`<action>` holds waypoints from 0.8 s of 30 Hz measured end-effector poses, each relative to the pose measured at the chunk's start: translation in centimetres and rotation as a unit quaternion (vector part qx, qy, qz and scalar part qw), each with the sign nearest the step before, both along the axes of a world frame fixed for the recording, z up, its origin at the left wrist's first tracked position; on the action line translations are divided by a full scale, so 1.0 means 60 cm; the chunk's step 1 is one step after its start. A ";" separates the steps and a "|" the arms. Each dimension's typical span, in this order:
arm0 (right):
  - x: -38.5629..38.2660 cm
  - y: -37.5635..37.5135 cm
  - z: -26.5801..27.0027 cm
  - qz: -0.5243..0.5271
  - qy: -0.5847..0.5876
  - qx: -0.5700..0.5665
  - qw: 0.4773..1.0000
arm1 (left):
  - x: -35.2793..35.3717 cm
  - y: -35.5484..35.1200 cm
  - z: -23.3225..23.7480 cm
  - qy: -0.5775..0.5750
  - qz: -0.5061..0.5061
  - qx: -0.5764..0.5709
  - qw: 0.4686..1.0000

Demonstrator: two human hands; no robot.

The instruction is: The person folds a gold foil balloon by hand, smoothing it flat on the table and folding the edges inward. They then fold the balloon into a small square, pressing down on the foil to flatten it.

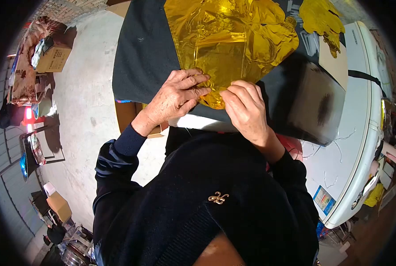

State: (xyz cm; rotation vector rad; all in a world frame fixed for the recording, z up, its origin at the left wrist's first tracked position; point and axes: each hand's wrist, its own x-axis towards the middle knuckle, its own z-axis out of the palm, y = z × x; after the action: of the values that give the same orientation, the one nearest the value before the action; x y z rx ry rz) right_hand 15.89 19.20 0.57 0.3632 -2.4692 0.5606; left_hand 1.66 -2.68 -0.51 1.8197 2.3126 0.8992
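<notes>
A large crinkled sheet of shiny gold foil (224, 48) lies over the dark cloth (140, 57) in front of me. My left hand (175, 95) rests at the foil's near left edge, its fingers spread a little and pointing right over the foil. On the near right edge is my right hand (246, 106), fingers bent and held together with the fingertips down at the foil. What lies under the right fingertips is hidden, though the foil's edge runs into them.
Yellow cut pieces (322, 20) lie at the back right beside pale strips (311, 42). A dark glossy panel (320, 102) is to the right, next to a white appliance (357, 133). An open cardboard box (126, 117) stands below the cloth's left edge. More boxes (53, 57) are at the far left.
</notes>
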 end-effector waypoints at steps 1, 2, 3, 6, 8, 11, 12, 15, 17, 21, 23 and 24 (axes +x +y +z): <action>-0.004 0.002 -0.002 0.002 -0.004 0.006 1.000 | -0.001 0.000 -0.002 -0.005 -0.004 0.004 1.000; -0.009 0.005 -0.002 0.004 -0.017 0.015 1.000 | -0.001 0.000 -0.002 -0.007 -0.003 0.004 1.000; -0.013 0.008 -0.002 0.007 -0.030 0.025 0.999 | -0.001 0.000 -0.001 -0.008 -0.003 0.004 1.000; -0.034 0.011 -0.003 0.009 -0.059 0.061 0.996 | -0.001 0.002 0.005 -0.017 -0.002 0.007 1.000; -0.044 0.004 -0.013 0.006 -0.084 0.081 0.993 | 0.000 0.003 0.009 -0.020 -0.001 0.011 1.000; -0.049 -0.003 -0.034 0.010 -0.142 0.094 0.985 | 0.000 0.005 0.016 -0.024 0.000 0.022 0.999; -0.050 -0.001 -0.034 0.009 -0.143 0.096 0.985 | 0.003 0.007 0.021 -0.030 0.005 0.025 0.999; -0.048 -0.001 -0.020 0.002 -0.161 0.121 0.979 | 0.013 0.023 0.052 0.009 0.054 0.032 0.998; -0.050 0.000 -0.033 0.000 -0.143 0.140 0.980 | 0.026 0.049 0.060 0.035 0.111 0.071 0.991; -0.057 -0.004 -0.042 0.010 -0.124 0.081 0.989 | 0.069 0.104 0.067 -0.079 0.190 0.087 0.975; -0.058 0.000 -0.039 0.011 -0.099 0.067 0.993 | 0.074 0.128 0.044 -0.078 0.192 0.071 0.976; -0.056 0.000 -0.042 0.010 -0.131 0.058 0.990 | 0.074 0.137 0.031 -0.083 0.195 0.074 0.974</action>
State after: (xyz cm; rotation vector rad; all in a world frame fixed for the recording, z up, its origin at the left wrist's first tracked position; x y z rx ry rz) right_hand 12.53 19.23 -1.96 0.3824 -2.7610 0.5025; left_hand 6.08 5.56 1.34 1.2855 2.5979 1.2482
